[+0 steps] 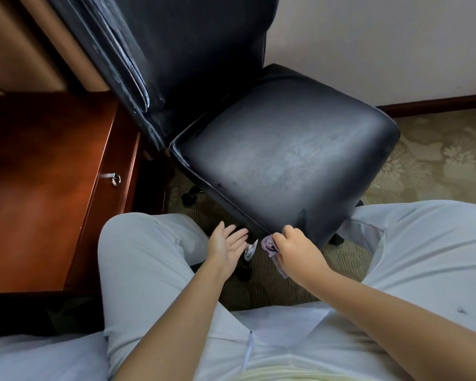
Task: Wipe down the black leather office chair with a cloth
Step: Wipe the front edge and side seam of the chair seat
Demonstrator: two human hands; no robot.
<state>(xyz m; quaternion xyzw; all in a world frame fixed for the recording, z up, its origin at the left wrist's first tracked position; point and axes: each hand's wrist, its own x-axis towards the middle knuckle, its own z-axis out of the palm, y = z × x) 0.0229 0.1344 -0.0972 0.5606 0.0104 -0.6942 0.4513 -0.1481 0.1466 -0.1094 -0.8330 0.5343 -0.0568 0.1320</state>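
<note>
The black leather office chair [280,160] stands in front of me, its seat worn and dull in the middle, its tall backrest rising at the upper left. My right hand [294,250] is closed on a bunched lilac cloth [270,244] and presses it against the seat's near front corner. My left hand [227,244] is held flat with fingers apart just left of that corner, palm turned to the right, holding nothing. Under the seat a chrome part of the chair's column [250,250] shows between my hands.
A reddish wooden desk [39,188] with a metal drawer handle [113,177] stands close on the left. My knees in light trousers [149,259] flank the chair. Patterned carpet [437,160] spreads to the right, below a white wall with dark skirting.
</note>
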